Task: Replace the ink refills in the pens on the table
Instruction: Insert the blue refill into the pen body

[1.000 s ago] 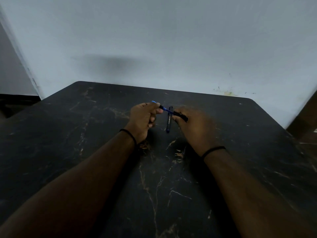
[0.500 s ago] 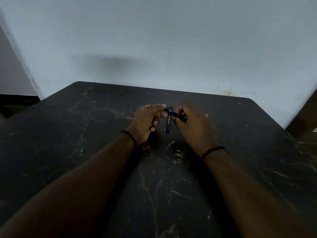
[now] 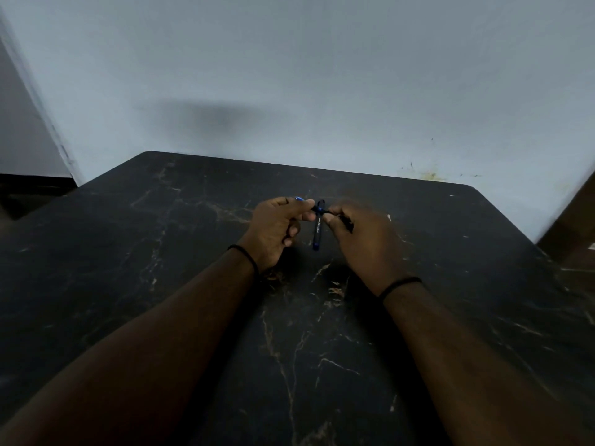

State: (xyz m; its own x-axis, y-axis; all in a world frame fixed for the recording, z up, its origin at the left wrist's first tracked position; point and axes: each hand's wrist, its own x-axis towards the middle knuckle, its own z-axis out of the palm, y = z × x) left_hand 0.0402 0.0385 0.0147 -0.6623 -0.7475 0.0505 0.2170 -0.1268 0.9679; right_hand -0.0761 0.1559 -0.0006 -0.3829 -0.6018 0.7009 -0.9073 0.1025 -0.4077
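A dark pen with blue ends (image 3: 317, 230) lies on the black marble table (image 3: 161, 252), between my two hands. Just above it I hold a second pen: my left hand (image 3: 277, 230) pinches its blue front part (image 3: 299, 199), whose tip sticks out past my fingers. My right hand (image 3: 360, 239) grips the black barrel (image 3: 347, 224), which pokes out beside my thumb. The two hands are almost touching and the joint between the parts is hidden by my fingers.
The table's far edge meets a pale wall (image 3: 289, 91). A small white fleck (image 3: 389, 217) lies on the table right of my right hand. A dark wooden edge (image 3: 576, 220) stands at the far right.
My hands have come closer together, and the blue front part has slid further into the black barrel; less of it shows. The pen on the table has not moved.
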